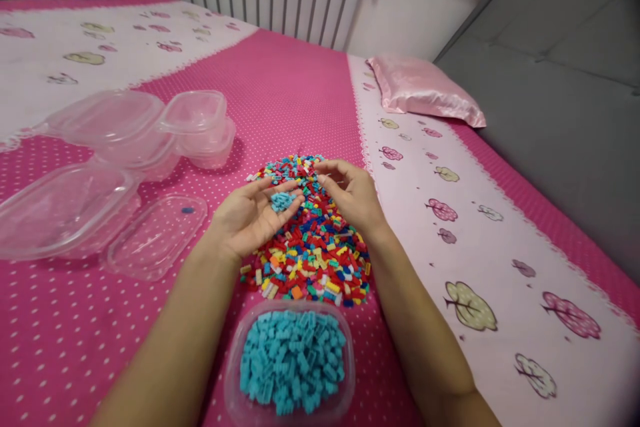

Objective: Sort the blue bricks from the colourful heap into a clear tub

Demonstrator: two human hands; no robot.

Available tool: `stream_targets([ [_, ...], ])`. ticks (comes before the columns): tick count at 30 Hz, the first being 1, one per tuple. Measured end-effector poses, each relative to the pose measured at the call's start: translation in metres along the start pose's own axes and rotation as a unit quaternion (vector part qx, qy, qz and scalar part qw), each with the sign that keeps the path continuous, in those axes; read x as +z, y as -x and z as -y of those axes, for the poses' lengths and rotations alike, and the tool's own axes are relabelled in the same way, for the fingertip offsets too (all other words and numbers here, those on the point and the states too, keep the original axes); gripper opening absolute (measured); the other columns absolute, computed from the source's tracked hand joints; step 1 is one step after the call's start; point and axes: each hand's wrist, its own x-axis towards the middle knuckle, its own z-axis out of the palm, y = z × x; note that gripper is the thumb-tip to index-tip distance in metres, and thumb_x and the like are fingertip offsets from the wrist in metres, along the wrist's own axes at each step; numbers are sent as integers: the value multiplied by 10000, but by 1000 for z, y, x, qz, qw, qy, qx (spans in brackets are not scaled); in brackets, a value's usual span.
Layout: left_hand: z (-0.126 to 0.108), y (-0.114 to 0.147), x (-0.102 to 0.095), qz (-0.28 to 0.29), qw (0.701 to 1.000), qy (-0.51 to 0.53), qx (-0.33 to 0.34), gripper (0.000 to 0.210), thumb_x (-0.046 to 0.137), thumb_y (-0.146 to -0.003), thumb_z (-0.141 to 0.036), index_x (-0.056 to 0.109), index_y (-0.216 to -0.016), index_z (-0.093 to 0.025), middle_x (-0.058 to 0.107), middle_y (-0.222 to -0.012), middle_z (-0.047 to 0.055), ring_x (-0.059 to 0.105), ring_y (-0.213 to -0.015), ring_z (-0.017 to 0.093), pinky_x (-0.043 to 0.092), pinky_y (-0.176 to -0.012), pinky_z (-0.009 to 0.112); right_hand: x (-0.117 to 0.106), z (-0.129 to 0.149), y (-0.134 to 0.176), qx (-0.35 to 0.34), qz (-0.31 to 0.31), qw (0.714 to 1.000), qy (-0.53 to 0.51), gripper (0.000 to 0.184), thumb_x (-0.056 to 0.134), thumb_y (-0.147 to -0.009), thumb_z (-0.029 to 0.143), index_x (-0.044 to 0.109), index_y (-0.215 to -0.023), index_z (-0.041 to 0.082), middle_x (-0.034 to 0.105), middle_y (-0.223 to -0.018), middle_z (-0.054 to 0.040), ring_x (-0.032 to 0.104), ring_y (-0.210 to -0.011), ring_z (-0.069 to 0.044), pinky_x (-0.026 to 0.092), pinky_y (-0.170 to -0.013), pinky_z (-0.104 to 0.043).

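Sorting-wise, the left hand [247, 217] is turned palm up over the near-left edge of the brick pile [310, 233], cupped like a little tray with a small clump of light blue bricks [281, 200] resting on the fingers, which are loosely curled rather than pinched, so I'd guess it's just a holding spot. The right hand [353, 193] sits on the far-right side of the pile, fingers bent down into the bricks with thumb and forefinger close together; can't tell if there's a brick between them, too small to see. The pile itself is a flat heap of tiny mixed bricks, red, yellow, green, blue, orange, lying on the pink dotted bed [280, 93] between both hands. Right in front of the person is a clear tub [290, 363] holding only light blue bricks, same shade as the ones in the palm, close enough for an easy drop. Off to the left are more clear containers [130, 127], stacked, and a loose lid [157, 233] lying flat. A pink pillow [425, 93] sits farther back on the right.
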Motion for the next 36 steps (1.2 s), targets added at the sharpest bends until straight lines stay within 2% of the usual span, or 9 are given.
stream_targets([
  [5, -9, 12, 4, -10, 999, 8, 37, 344, 391, -920, -182, 520, -1197, -24, 643, -907, 151, 666, -774, 197, 605, -659, 269, -8, 22, 21, -39, -86, 991, 92, 198, 542, -841, 220, 665, -990, 175, 698, -959, -43, 619, -785, -145, 499, -778, -316],
  [10, -20, 33, 4, -6, 998, 26, 62, 386, 375, -933, -221, 480, -1250, -28, 630, -885, 134, 661, -767, 187, 603, -641, 259, -41, 13, 94, 33, -119, 966, 226, 293, 531, -841, 286, 634, -1068, 132, 660, -1012, -110, 603, -881, -209, 481, -851, -376],
  [12, -23, 49, 1, 1, 998, 23, 63, 389, 377, -930, -215, 475, -1257, -30, 635, -907, 143, 668, -792, 194, 606, -655, 266, -60, 2, 137, 80, -122, 943, 299, 352, 501, -856, 312, 613, -1120, 108, 640, -1083, -155, 571, -1013, -253, 450, -908, -402],
  [16, -24, 90, -9, -2, 999, -5, 51, 385, 365, -932, -200, 495, -1250, -27, 647, -921, 161, 681, -780, 200, 609, -653, 278, -86, -15, 216, 208, -90, 860, 457, 445, 459, -887, 361, 586, -1179, 51, 603, -1169, -213, 511, -1106, -317, 368, -976, -457],
  [18, -21, 113, -13, -12, 998, -23, 53, 388, 360, -936, -203, 505, -1243, -15, 653, -906, 171, 683, -761, 202, 608, -643, 275, -87, -16, 239, 212, -94, 842, 488, 484, 403, -918, 381, 540, -1263, 69, 547, -1281, -198, 465, -1171, -319, 350, -985, -437],
  [22, -9, 149, -14, -37, 997, -43, 49, 372, 373, -927, -185, 526, -1205, 9, 656, -860, 175, 688, -768, 219, 607, -633, 278, -81, -12, 249, 215, -116, 835, 494, 476, 373, -932, 391, 547, -1254, 87, 568, -1265, -165, 469, -1150, -303, 345, -966, -401],
  [26, 11, 169, -8, -26, 997, -53, 42, 277, 387, -910, -151, 576, -1082, -44, 664, -892, 167, 691, -803, 227, 612, -657, 303, -81, -12, 244, 212, -145, 846, 468, 435, 412, -914, 380, 582, -1206, 107, 603, -1220, -141, 482, -1124, -287, 342, -953, -385],
  [32, 46, 177, 7, -7, 994, -106, 40, 147, 435, -879, -141, 570, -823, -146, 664, -868, 99, 684, -752, 174, 598, -661, 278, -85, -17, 247, 203, -171, 858, 441, 416, 413, -908, 355, 602, -1187, 110, 614, -1202, -150, 476, -1122, -267, 329, -953, -384],
  [36, 66, 173, 14, -24, 987, -154, 46, 139, 460, -857, -157, 593, -817, -160, 666, -808, 57, 662, -712, 143, 571, -640, 251, -85, -18, 246, 212, -178, 860, 429, 415, 415, -904, 352, 616, -1177, 113, 621, -1187, -150, 478, -1113, -270, 326, -944, -382],
])
